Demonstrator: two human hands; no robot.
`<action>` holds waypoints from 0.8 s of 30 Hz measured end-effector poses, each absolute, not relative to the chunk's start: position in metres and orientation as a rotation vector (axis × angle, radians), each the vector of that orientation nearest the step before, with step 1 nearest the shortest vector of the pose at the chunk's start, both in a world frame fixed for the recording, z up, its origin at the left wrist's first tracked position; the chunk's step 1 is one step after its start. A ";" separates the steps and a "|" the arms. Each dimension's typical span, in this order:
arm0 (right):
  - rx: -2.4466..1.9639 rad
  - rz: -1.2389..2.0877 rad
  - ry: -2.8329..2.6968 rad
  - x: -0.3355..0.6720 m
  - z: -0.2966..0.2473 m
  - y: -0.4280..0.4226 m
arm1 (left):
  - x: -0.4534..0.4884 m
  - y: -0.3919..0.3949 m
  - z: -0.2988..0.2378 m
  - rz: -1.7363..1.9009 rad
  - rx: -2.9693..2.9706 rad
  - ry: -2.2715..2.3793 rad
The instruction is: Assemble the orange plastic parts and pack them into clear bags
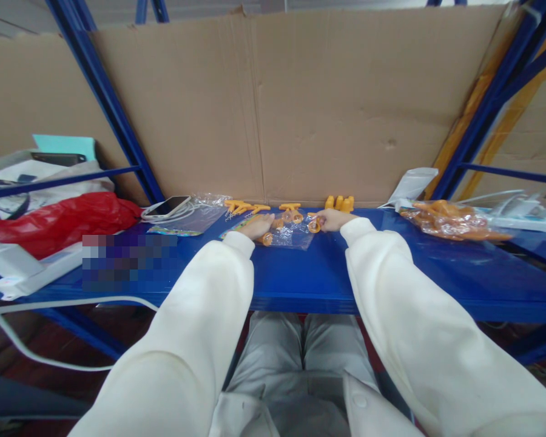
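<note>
Orange rings (299,216), crinkled clear bag (295,240)
Right fingers (323,217), at the bag's three o'clock, pinch one ring (315,226); left fingers (267,222) at nine, opening unclear.

- We look from the wearer's head, facing forward and down.
- Nearest us, the left sleeve (177,315) and right sleeve (418,315) rise from the lower corners; trousers (277,346) show at lower middle.
- Farther off, the left hand (256,226) and right hand (335,219) appear small, mid-frame.
- Cardboard (273,103) backs our upper half.

Orange rings (317,226), clear bag (303,243) lying flat
</note>
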State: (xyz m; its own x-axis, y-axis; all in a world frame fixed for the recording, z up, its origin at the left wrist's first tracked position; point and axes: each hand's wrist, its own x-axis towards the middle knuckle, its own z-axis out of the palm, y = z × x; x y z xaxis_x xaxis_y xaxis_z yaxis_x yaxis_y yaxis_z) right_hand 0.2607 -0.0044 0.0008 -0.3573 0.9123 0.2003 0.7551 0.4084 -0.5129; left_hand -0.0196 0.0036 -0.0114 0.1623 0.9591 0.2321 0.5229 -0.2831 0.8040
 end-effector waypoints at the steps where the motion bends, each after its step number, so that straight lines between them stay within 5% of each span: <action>1: -1.450 0.481 -2.243 0.262 0.001 -0.004 | -0.020 0.003 -0.011 1.006 1.886 1.403; 13: -1.821 -0.053 -2.221 0.268 0.014 -0.014 | -0.018 0.003 -0.010 0.969 1.852 1.406; 24: -1.900 -0.057 -2.165 0.274 0.014 -0.016 | -0.018 0.003 -0.013 0.980 1.907 1.479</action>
State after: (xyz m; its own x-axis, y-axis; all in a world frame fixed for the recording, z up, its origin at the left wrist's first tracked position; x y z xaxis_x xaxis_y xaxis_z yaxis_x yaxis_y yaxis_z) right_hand 0.2745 -0.0165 0.0141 -0.1109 0.9694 0.2191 0.9796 0.1439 -0.1405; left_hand -0.0181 0.0033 -0.0129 0.1373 0.9655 0.2214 0.5805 -0.2595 0.7718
